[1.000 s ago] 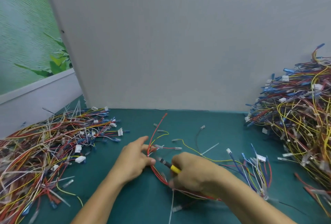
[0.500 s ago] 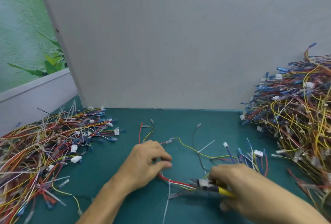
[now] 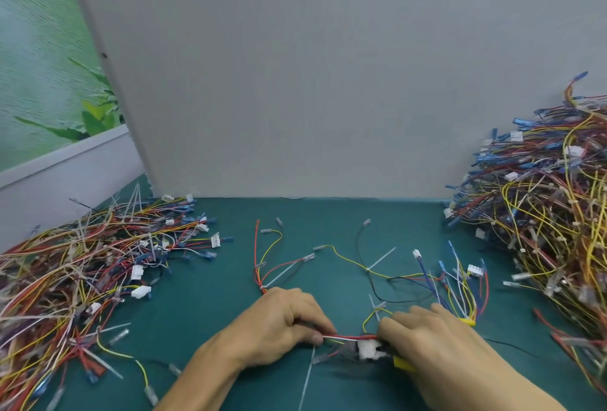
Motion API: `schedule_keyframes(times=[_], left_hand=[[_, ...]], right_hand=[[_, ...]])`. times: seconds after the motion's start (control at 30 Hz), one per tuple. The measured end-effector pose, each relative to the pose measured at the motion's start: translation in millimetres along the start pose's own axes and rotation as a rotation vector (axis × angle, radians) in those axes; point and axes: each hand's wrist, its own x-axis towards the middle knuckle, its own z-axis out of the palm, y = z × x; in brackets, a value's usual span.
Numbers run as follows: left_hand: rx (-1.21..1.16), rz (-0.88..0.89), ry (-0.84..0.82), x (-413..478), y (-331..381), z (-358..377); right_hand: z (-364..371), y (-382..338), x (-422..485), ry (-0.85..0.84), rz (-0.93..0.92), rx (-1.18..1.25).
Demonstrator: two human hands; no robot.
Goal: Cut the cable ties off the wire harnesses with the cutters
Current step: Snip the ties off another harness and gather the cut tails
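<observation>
One wire harness (image 3: pixel 348 337) of red, yellow and white wires lies spread over the green mat (image 3: pixel 203 312) in front of me. My left hand (image 3: pixel 279 325) pinches its bundled part near the front. My right hand (image 3: pixel 437 345) grips the yellow-handled cutters (image 3: pixel 399 361), whose jaws sit at the bundle beside a white connector (image 3: pixel 366 349). White cable ties (image 3: pixel 381 259) stick out of the harness further back, and one (image 3: pixel 307 381) hangs down below my left hand. The cutter jaws are mostly hidden by my fingers.
A flat heap of harnesses (image 3: pixel 75 276) covers the mat's left side. A taller pile of harnesses (image 3: pixel 551 223) rises on the right. A grey board (image 3: pixel 328 82) stands upright behind the mat. Loose blue and white wire ends (image 3: pixel 460 276) fan out near my right hand.
My right hand has moved the cutters from the harness's upper part down and right, then in to the bundle beside the connector. My left hand slid down the harness and now pinches the bundle.
</observation>
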Motion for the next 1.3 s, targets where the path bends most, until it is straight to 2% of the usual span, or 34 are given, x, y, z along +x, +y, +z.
schedule_keyframes(times=[0.23,0.33,0.5,0.63,0.73,0.87,0.9,1.0,1.1,1.17,1.2,1.3], left_hand=[[-0.178,-0.02,0.033,-1.8,-2.7,-4.8],[-0.255,-0.035,0.063,-1.9,-2.8,-5.5],[-0.302,-0.027,0.097,-2.3,-3.3,-7.2],[-0.212,-0.002,0.114,-1.7,-7.0,-8.0],[-0.088,0.039,0.135,-0.7,-9.2,-7.0],[0.02,0.062,0.13,-1.1,-11.2,-6.1],[0.024,0.062,0.13,-1.6,-11.9,-6.6],[0.008,0.063,0.163,-2.1,-12.3,-9.3],[0.017,0.06,0.188,-2.1,-12.3,-11.0],[0.027,0.053,0.181,-2.7,-12.3,-11.3],[0.047,0.046,0.172,-2.7,-12.5,-11.7],[0.16,0.025,0.129,-2.7,-13.1,-12.1]], right_hand=[[-9.9,9.9,7.7,0.039,0.113,0.226],[-6.9,6.0,15.7,-0.06,0.099,0.216],[-8.4,6.3,24.4,-0.123,0.081,0.249],[-21.8,16.8,28.6,-0.256,0.108,0.597],[-27.2,23.1,37.9,-0.441,0.203,0.879],[-18.2,24.6,53.8,-0.648,0.216,0.961],[-16.3,25.1,56.3,-0.683,0.222,1.051],[-12.7,32.9,60.2,-0.719,0.287,1.4],[-9.4,39.1,60.1,-0.694,0.336,1.485],[-8.8,38.2,61.4,-0.691,0.365,1.47],[-8.9,34.4,62.5,-0.679,0.366,1.354],[-11.8,15.1,67.7,-0.567,0.338,0.682]])
